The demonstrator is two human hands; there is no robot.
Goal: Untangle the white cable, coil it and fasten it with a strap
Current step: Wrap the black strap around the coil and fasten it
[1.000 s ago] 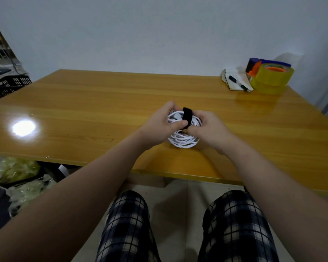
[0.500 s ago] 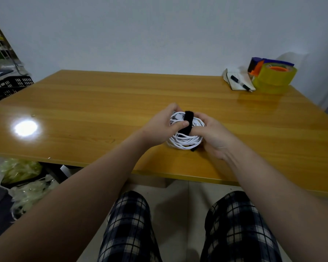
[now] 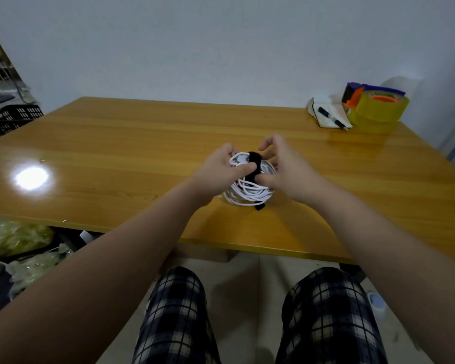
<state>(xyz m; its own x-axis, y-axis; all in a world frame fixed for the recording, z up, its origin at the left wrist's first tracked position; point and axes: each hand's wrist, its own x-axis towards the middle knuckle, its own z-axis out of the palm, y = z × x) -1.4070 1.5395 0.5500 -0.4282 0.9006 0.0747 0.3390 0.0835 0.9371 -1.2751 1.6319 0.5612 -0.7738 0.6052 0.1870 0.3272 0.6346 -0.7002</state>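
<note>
On the head camera I see the coiled white cable (image 3: 250, 191) on the table (image 3: 116, 143), its far side hidden by both hands. The left hand (image 3: 218, 172) curls round the coil, thumb pressing the black strap (image 3: 254, 166). The right hand (image 3: 286, 169) has its thumb on the strap and its upper fingers raised, loosely curled. I cannot tell whether it grips.

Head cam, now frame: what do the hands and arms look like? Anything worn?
Two bare hands, left hand and right hand: no gloves, rings, watch or bands visible. No sleeves in view right up to the frame edge. The only clothing in view is dark-and-white checked trousers on the legs below.
</note>
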